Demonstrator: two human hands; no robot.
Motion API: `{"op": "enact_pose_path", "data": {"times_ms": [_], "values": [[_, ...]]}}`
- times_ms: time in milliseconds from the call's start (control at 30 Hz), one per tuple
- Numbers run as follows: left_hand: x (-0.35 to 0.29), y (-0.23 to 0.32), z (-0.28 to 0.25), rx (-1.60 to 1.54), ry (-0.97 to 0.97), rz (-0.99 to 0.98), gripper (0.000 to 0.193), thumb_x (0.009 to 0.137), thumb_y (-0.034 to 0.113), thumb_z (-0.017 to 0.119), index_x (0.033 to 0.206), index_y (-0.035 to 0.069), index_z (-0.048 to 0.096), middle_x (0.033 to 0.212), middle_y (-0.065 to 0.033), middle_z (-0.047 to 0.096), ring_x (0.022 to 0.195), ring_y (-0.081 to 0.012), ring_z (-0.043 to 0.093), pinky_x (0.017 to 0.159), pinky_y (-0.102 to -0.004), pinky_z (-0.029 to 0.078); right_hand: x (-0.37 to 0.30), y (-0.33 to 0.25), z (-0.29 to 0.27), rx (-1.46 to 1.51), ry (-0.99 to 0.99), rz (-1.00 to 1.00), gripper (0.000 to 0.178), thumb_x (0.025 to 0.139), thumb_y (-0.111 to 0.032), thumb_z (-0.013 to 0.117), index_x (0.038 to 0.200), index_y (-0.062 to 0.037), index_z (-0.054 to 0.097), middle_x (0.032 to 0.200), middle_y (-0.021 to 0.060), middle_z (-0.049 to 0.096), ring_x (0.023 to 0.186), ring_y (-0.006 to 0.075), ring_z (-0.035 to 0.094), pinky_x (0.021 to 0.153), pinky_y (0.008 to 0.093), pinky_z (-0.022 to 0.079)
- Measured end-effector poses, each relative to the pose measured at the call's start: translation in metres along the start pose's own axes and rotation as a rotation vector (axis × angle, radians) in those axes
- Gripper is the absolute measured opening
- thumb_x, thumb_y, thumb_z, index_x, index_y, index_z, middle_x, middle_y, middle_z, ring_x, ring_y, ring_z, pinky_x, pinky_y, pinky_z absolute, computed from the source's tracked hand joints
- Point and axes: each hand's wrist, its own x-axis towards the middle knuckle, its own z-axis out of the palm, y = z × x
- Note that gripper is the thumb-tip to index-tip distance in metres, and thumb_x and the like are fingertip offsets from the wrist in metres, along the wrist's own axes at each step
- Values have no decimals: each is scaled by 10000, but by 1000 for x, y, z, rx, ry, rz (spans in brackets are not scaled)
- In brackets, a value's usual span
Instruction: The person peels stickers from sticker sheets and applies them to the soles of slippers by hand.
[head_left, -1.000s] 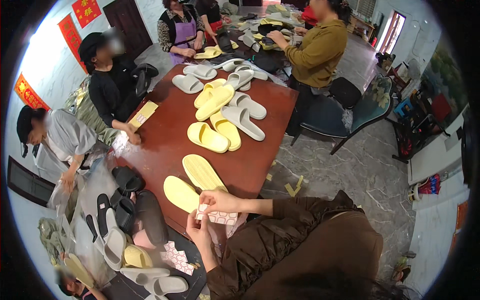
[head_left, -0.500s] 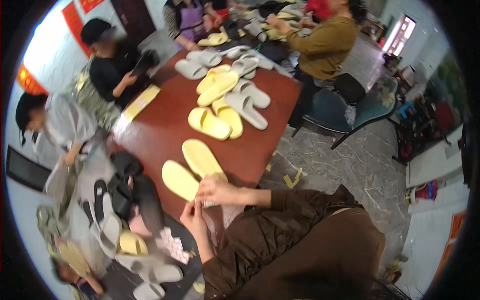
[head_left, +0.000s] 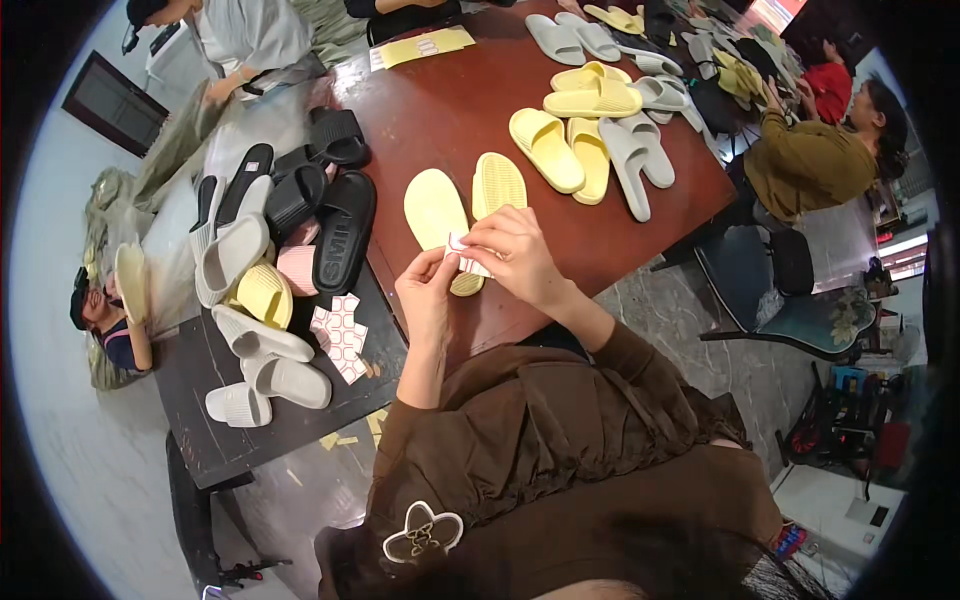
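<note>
Between both hands is a small white sticker sheet with red outlines point(head_left: 472, 266). My left hand point(head_left: 428, 288) pinches its left edge between thumb and finger. Fingers of my right hand point(head_left: 515, 250) are closed at its upper part. Just beyond lie two yellow slippers on the brown-red table: a smooth-faced left one point(head_left: 434, 207) and a right one with a ribbed face point(head_left: 498, 184). My hands and the sheet cover their near parts. More sheets with the same red outlines point(head_left: 341, 337) lie on the black table to the left of my left hand.
Black slippers point(head_left: 345, 232), grey slippers point(head_left: 290, 381) and a yellow slipper point(head_left: 264, 294) crowd the black table point(head_left: 200, 445). Farther right on the red table point(head_left: 420, 105) sit yellow slippers point(head_left: 546, 150) and grey ones point(head_left: 626, 165). Co-workers stand around; a chair point(head_left: 740, 280) is at right.
The view has turned, so the slippers and tables now appear shifted. My hands remain close together in front of the yellow slippers, and the sheet between them shows more plainly.
</note>
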Motion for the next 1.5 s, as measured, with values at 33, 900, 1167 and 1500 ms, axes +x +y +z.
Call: {"op": "enact_pose_path", "data": {"times_ms": [33, 900, 1167, 1500], "values": [[0, -1, 0, 32, 2, 28, 166, 896, -13, 694, 1048, -80, 683, 911, -81, 713, 785, -112, 663, 737, -236, 533, 0, -1, 2, -11, -20, -3, 110, 809, -148, 731, 887, -74, 755, 874, 43, 696, 862, 219, 612, 820, 374, 410], [-5, -10, -3, 292, -94, 167, 24, 954, 1, 588, 968, -7, 605, 852, -9, 601, 733, -67, 513, 668, -203, 412, -19, 21, -20, 383, -414, 572, 269, 877, -149, 704, 1090, 15, 704, 940, 139, 729, 910, 235, 696, 827, 366, 545], [-9, 19, -4, 230, -92, 42, 31, 914, -32, 613, 941, -17, 610, 844, -1, 602, 756, -48, 544, 664, -188, 428, 1, 16, -39, 701, -179, 669, 261, 876, -65, 692, 1133, -20, 694, 903, 64, 725, 835, 96, 660, 752, 256, 532], [1, 46, -3, -163, -71, 49, 110, 964, 51, 613, 1063, 3, 622, 998, -63, 681, 863, -121, 649, 803, -274, 524, 26, 11, -53, 914, -293, 651, 289, 872, 32, 689, 1158, 46, 651, 927, 53, 710, 835, 75, 670, 736, 214, 543]]}}
